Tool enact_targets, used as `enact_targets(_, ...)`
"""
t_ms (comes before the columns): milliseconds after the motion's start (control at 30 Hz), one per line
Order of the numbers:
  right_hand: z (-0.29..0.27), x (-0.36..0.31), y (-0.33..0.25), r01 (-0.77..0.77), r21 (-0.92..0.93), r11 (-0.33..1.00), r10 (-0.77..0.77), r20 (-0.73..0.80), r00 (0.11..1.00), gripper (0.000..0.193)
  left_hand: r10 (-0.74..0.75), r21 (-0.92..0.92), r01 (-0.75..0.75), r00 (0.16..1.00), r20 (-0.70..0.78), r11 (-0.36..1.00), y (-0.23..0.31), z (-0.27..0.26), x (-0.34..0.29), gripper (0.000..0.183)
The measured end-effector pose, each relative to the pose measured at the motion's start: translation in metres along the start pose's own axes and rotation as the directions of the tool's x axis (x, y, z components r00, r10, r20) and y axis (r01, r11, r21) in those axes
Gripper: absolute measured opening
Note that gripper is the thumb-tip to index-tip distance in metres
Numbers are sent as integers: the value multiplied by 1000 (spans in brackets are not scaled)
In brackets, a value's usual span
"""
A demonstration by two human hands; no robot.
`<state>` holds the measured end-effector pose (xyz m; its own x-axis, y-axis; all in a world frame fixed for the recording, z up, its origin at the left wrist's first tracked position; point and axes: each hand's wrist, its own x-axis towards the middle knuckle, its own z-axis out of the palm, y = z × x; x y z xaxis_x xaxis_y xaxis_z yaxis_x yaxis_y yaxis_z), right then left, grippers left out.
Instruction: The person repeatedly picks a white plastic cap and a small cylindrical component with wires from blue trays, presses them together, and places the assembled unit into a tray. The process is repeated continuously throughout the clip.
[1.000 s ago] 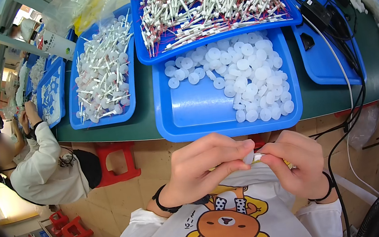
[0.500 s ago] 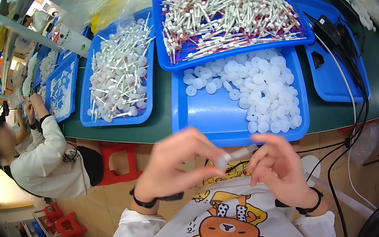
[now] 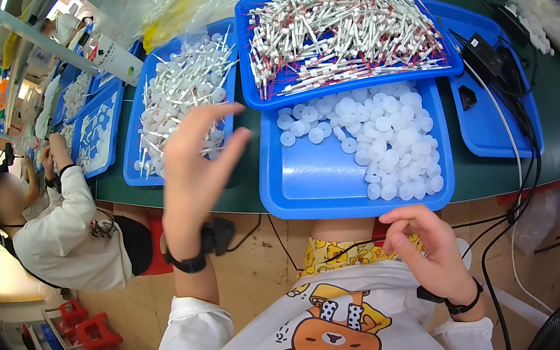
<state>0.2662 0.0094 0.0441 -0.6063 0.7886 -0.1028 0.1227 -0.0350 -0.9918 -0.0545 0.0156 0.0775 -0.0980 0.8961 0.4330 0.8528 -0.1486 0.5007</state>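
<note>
My left hand [image 3: 196,168] is raised over the front right of the left blue tray [image 3: 131,169]. Its thumb and fingers are spread, with nothing between them. That tray holds a heap of white sticks joined to translucent discs [image 3: 172,94], partly covered by my hand. Just below the middle blue tray [image 3: 311,202], my right hand [image 3: 431,254] hovers with loosely bent fingers, apart from the thumb, and I see nothing in it. Translucent white discs [image 3: 397,136] lie at the right and back of the middle tray.
Resting on the middle tray's back is a blue tray [image 3: 455,62] heaped with white sticks with red wires [image 3: 340,35]. Another blue tray [image 3: 499,137] lies at right under black cables and an adapter [image 3: 482,52]. A person [image 3: 61,216] works at the left.
The white stick with a disc seen at my left hand is no longer there. That hand has moved left and away from me and spread its fingers. My right hand stays near its place.
</note>
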Motion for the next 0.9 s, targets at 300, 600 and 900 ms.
enact_targets(300, -27, 47, -53, 175, -644, 745, -413, -239, 879, 8, 10, -12, -10, 998, 60, 1000, 40, 85, -28, 30)
enact_targets(600, -62, 150, -59, 286, -862, 419, -507, 39, 861, 8, -59, -30, 61, 997, 45, 998, 34, 89, -31, 21)
enact_targets(900, -86, 223, -48, 288, -940, 181, -470, 175, 865, 10, -67, -102, 69, 998, 23, 992, 35, 87, -33, 17)
